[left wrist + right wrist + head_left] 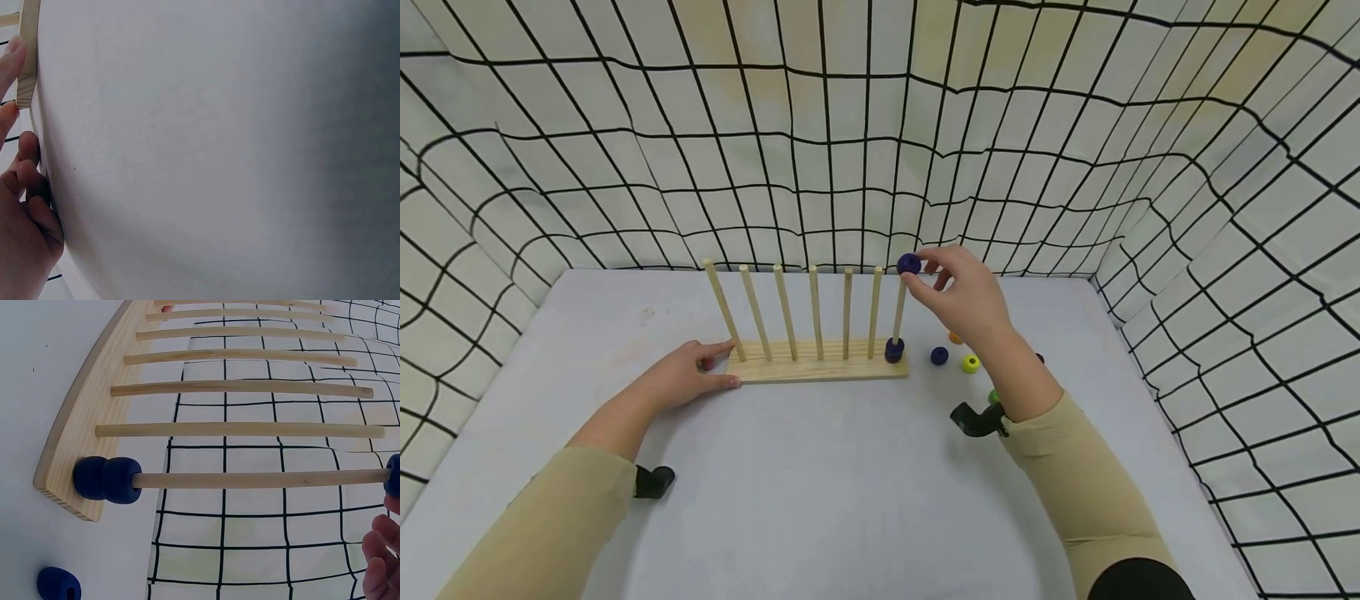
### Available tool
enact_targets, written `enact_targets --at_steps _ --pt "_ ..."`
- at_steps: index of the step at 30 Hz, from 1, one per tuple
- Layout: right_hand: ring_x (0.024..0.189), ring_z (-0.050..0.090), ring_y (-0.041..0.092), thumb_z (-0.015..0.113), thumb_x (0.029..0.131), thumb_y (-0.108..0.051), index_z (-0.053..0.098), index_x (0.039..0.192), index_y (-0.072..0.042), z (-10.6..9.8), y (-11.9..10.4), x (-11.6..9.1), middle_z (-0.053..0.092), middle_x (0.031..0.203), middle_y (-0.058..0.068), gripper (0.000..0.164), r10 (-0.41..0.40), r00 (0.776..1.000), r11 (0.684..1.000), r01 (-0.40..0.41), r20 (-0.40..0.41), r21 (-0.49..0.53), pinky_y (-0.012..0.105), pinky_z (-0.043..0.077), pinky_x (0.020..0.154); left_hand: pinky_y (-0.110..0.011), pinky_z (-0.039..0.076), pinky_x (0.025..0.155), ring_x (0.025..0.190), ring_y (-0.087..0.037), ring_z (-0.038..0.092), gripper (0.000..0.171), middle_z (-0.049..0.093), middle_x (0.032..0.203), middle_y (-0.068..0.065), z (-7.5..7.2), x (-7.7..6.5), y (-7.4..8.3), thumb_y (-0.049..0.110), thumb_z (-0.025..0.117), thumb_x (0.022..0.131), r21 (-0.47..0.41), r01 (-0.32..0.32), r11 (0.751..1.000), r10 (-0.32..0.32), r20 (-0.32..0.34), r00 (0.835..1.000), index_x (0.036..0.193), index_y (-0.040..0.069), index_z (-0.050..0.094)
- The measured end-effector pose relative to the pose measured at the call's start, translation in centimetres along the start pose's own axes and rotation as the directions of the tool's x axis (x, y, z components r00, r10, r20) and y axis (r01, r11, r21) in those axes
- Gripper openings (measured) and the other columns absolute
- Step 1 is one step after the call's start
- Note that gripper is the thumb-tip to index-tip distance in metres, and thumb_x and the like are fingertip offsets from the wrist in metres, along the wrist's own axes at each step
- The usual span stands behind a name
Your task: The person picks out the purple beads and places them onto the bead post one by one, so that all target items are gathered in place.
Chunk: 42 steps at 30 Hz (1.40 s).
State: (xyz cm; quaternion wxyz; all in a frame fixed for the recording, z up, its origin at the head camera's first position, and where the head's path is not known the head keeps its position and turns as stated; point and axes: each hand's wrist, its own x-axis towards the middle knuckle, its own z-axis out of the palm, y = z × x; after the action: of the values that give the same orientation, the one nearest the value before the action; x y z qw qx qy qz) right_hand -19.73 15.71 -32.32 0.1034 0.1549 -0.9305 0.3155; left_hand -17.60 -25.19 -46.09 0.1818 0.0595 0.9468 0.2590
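A wooden peg rack [820, 370] with several upright pegs stands on the white table. My left hand [679, 377] holds its left end between thumb and index finger; in the left wrist view the other fingers are curled beside the end of the wooden base [28, 69]. With thumb and fingertips, my right hand [964, 293] pinches a dark blue bead [908, 263] at the top of the rightmost peg [898, 312]. Two blue beads [107, 479] are stacked at the foot of that peg. The other pegs are bare.
Right of the rack lie a loose blue bead [939, 356], a yellow bead [971, 363], an orange bead [956, 337] and a green bead [995, 397], partly hidden by my right arm. A black grid net [865, 150] over white walls surrounds the table [820, 500].
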Motion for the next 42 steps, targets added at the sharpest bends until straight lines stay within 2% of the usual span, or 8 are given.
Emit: enact_targets --at_steps 7,15,28,42 --pt "0.086 0.055 0.013 0.065 0.093 -0.048 0.066 0.128 -0.02 0.3 -0.1 0.0 0.061 0.105 -0.003 0.045 -0.013 1.0 1.0 0.013 0.001 -0.016 0.033 0.044 0.069 -0.043 0.035 0.075 0.092 -0.029 0.043 0.092 0.043 0.101 -0.013 0.2 0.1 -0.2 0.06 0.071 0.083 -0.003 -0.001 1.0 0.001 0.0 1.0 0.153 0.01 0.037" --pt "0.086 0.054 0.013 0.063 0.095 -0.048 0.065 0.129 -0.017 0.7 0.0 0.0 0.06 0.104 -0.002 0.047 -0.04 0.999 0.995 0.041 0.008 -0.088 0.032 0.043 0.067 -0.043 0.035 0.075 0.091 -0.029 0.043 0.092 0.043 0.101 -0.013 0.1 0.0 -0.1 0.059 0.071 0.084 0.002 0.0 1.0 0.0 0.0 1.0 0.153 0.01 0.037" --pt "0.085 0.054 0.014 0.063 0.095 -0.046 0.065 0.13 -0.016 1.0 0.2 -0.4 0.061 0.104 -0.001 0.046 -0.018 1.0 0.997 0.017 -0.005 -0.081 0.033 0.044 0.067 -0.043 0.035 0.075 0.091 -0.028 0.044 0.091 0.043 0.102 -0.013 0.1 0.0 -0.2 0.059 0.071 0.084 -0.004 -0.006 1.0 0.006 -0.002 1.0 0.154 0.011 0.037" --pt "0.084 0.054 0.014 0.063 0.095 -0.046 0.067 0.129 -0.02 1.0 0.5 -0.3 0.06 0.102 -0.002 0.043 -0.015 1.0 0.997 0.013 -0.024 -0.075 0.032 0.044 0.066 -0.044 0.036 0.076 0.093 -0.03 0.044 0.091 0.044 0.103 -0.014 0.1 -0.1 0.2 0.058 0.072 0.084 -0.005 0.017 1.0 -0.017 0.004 1.0 0.153 0.01 0.037"
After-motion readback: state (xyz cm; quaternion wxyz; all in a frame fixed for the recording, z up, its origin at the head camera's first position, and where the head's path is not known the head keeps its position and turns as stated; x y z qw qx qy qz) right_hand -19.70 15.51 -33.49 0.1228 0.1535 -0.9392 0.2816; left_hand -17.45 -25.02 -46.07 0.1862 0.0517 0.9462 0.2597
